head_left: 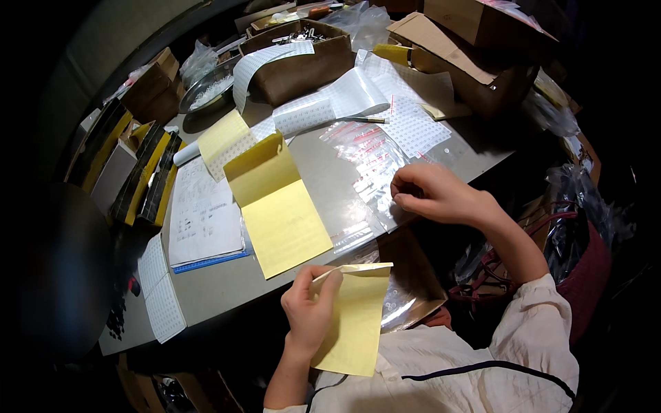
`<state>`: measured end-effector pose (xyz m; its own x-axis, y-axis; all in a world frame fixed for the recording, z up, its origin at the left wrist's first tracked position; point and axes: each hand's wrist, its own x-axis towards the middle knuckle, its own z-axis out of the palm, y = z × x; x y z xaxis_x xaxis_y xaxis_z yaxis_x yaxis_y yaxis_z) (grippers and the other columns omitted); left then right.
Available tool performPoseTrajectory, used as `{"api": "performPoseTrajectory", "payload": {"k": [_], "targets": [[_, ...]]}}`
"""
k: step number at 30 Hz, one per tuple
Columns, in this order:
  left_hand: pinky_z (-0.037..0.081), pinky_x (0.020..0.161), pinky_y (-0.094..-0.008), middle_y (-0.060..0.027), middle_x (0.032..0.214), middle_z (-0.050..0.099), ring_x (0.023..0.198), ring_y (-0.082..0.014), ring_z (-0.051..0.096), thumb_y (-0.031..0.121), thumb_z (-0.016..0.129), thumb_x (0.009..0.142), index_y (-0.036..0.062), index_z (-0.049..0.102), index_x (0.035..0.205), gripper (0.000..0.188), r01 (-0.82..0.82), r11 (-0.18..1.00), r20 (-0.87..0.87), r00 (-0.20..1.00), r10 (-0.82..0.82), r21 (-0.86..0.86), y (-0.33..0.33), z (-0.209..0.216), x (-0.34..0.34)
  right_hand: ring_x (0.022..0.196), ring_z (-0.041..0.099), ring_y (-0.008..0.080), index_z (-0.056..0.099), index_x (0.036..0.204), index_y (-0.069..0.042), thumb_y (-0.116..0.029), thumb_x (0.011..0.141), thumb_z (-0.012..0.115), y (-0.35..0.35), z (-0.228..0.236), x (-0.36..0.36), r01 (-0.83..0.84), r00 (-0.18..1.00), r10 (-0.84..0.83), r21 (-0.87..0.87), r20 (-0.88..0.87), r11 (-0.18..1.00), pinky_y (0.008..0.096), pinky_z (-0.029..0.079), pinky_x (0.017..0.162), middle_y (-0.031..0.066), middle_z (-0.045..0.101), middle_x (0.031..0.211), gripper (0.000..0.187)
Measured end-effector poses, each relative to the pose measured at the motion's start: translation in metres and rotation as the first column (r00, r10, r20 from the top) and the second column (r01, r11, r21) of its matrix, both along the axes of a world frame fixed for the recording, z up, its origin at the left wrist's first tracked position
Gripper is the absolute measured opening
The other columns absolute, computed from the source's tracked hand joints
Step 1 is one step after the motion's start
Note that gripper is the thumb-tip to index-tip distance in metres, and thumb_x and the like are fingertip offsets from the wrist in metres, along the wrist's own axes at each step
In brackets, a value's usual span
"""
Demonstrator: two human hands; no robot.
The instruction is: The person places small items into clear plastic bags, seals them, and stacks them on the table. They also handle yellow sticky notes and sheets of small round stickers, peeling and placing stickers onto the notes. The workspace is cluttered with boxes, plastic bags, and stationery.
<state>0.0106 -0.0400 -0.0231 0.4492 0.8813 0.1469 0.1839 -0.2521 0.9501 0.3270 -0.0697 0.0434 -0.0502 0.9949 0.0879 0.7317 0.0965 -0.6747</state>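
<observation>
My left hand (312,303) pinches the top corner of a yellow paper sheet (354,320), which hangs before my lap with a pale folded upper edge. My right hand (437,193) hovers at the table's right side, fingers curled and thumb against them. Whatever its fingertips hold, if anything, I cannot make out. Just left of it spread several small clear zip bags (375,162) with red seal lines, overlapping on the table. A second, longer yellow sheet (284,224) with a crease across it lies left of the bags, reaching the near table edge.
Printed papers (206,220) on a blue clipboard (211,261) lie at left, beside black-and-yellow boxes (148,172). Label strips (323,110) and a pen (365,120) lie farther back. Behind are a metal bowl (196,108), a brown box (303,72) of metal parts and cardboard boxes (475,24).
</observation>
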Motion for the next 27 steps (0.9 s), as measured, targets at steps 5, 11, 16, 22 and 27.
{"api": "performPoseTrajectory", "payload": {"k": [5,11,16,22,27], "targets": [[0.049,0.072,-0.0212,0.0002,0.088,0.071,0.08,-0.0045,0.061,0.008,0.074,0.1,-0.0011,0.068,0.102,0.01,0.014,1.0,0.035,0.999,-0.013,-0.025,0.0,0.005,-0.001,0.08,0.067,0.0349,0.067,0.096,0.002,-0.021,0.089,0.072,0.025,-0.022,0.016,0.021,0.965,-0.008,-0.048,0.261,0.999,0.043,0.053,0.073,0.0186,0.07,0.089,0.024],[0.048,0.07,-0.0203,0.0005,0.088,0.07,0.078,-0.0039,0.059,0.005,0.074,0.098,-0.0016,0.068,0.102,0.009,-0.027,0.997,0.178,0.983,0.04,-0.075,0.002,0.004,-0.011,0.085,0.07,0.036,0.066,0.098,0.0,-0.045,0.082,0.086,0.037,0.002,0.029,0.067,0.954,0.023,-0.291,0.297,0.955,0.0441,0.053,0.073,0.0181,0.072,0.089,0.052],[0.048,0.071,-0.0202,-0.0002,0.089,0.07,0.08,-0.0045,0.061,0.005,0.073,0.099,-0.0009,0.067,0.102,0.009,-0.032,0.993,0.22,0.974,0.056,-0.115,0.001,0.009,-0.02,0.079,0.069,0.036,0.065,0.104,0.001,-0.058,0.08,0.085,0.01,0.012,-0.008,-0.156,0.964,0.2,-0.234,0.175,0.96,0.044,0.051,0.07,0.0181,0.069,0.082,0.066],[0.047,0.068,-0.0195,0.0022,0.087,0.069,0.077,-0.0022,0.057,0.004,0.074,0.098,-0.0021,0.069,0.101,0.009,-0.018,0.993,0.251,0.967,0.046,-0.113,0.003,0.006,-0.02,0.075,0.064,0.0236,0.062,0.102,0.0,-0.013,0.092,0.071,0.026,-0.012,0.023,-0.01,1.0,0.01,0.011,0.021,1.0,0.037,0.051,0.07,0.0115,0.066,0.083,0.019],[0.048,0.074,-0.0195,-0.0015,0.091,0.069,0.082,-0.0051,0.062,0.006,0.073,0.099,-0.0001,0.066,0.103,0.011,0.017,0.99,0.252,0.968,0.019,-0.139,0.002,0.006,-0.021,0.084,0.065,0.0405,0.057,0.098,-0.001,-0.008,0.09,0.071,0.032,-0.021,0.009,-0.034,0.92,-0.039,0.176,0.391,0.984,0.0456,0.051,0.073,0.0184,0.066,0.088,0.017]]}}
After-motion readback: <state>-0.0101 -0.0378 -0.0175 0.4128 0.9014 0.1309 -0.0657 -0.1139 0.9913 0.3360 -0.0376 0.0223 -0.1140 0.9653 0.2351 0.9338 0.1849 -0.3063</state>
